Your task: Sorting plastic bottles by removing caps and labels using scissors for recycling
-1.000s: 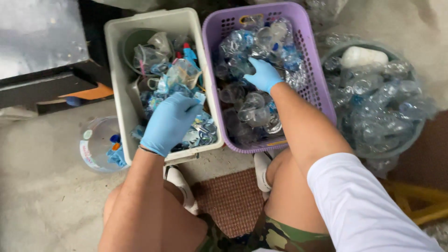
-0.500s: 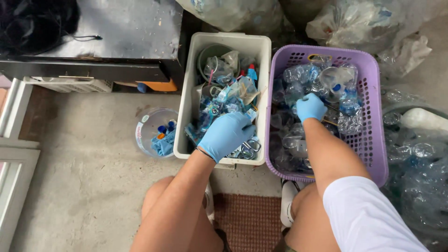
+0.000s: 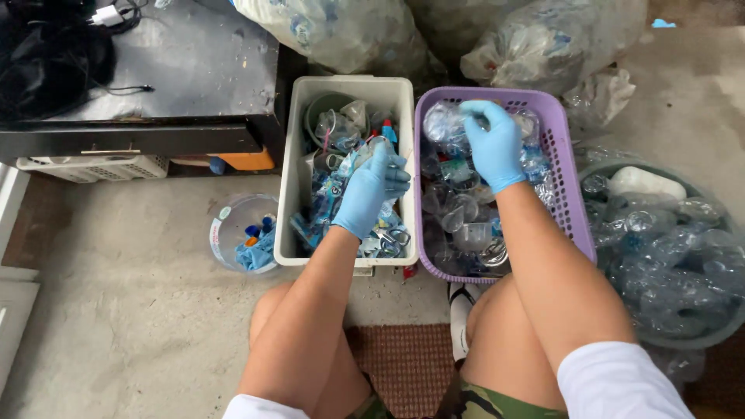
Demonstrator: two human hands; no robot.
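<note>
A: Start with the fingers. What is the left hand [image 3: 371,188] in its blue rubber glove doing?

B: Its fingers [image 3: 394,174] are curled together around a crumpled piece of clear plastic with blue print [image 3: 358,159], held just above the contents of the white rectangular plastic tub [image 3: 291,186].

A: And the right hand [image 3: 494,146], also gloved in blue?

B: Its fingertips [image 3: 475,111] are pinched together near the top of a clear crushed plastic bottle [image 3: 444,124] at the far end of the purple slotted plastic basket [image 3: 570,194]. Whether they actually clamp the bottle or only touch it, I cannot tell.

A: What sits in the tub?

B: A jumble of blue and clear plastic labels, loose rings, a green round container at the far end and a small red and blue piece beside it.

A: And the basket?

B: Clear plastic bottles and cups, squashed, lying in a heap. The basket stands just beside the tub, on the tub's right.

A: Further out?

B: Left of the tub, a clear round plastic bowl [image 3: 230,225] on the concrete floor [image 3: 116,310] holds blue scraps and coloured bottle caps. Right of the basket, a grey round basin [image 3: 683,338] is full of clear bottles, with a white one on top. Behind both containers lean large clear sacks of bottles [image 3: 349,31]. A dark low cabinet [image 3: 178,85] stands at the far left.
</note>
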